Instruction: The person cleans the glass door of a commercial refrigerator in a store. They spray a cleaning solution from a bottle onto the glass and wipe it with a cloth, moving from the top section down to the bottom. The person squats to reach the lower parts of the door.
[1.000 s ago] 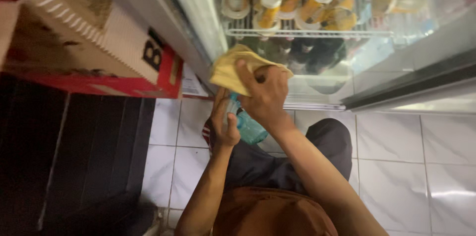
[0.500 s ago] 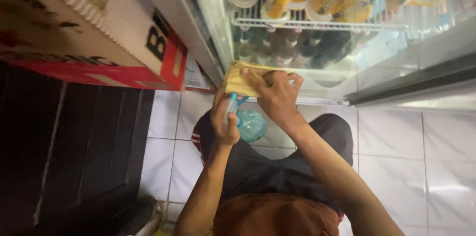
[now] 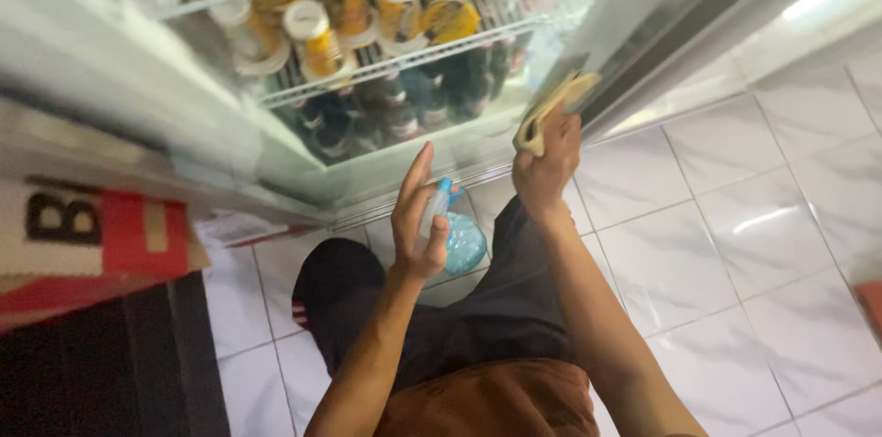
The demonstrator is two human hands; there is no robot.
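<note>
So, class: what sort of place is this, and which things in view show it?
Probably a small shop: a glass-door drinks cooler with wire shelves of yellow-labelled bottles, a printed cardboard carton beside it, and a white tiled floor.

Bare forearms, a rust-brown shirt, black trousers, and a red-striped sock.

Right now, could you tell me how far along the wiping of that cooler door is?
Done: cannot be judged from the glass. In hand: the right hand presses a yellow cloth against the glass door near its lower right edge, while the left hand holds a blue spray bottle just below. Left: unclear; glare hides which panes are clean.
</note>
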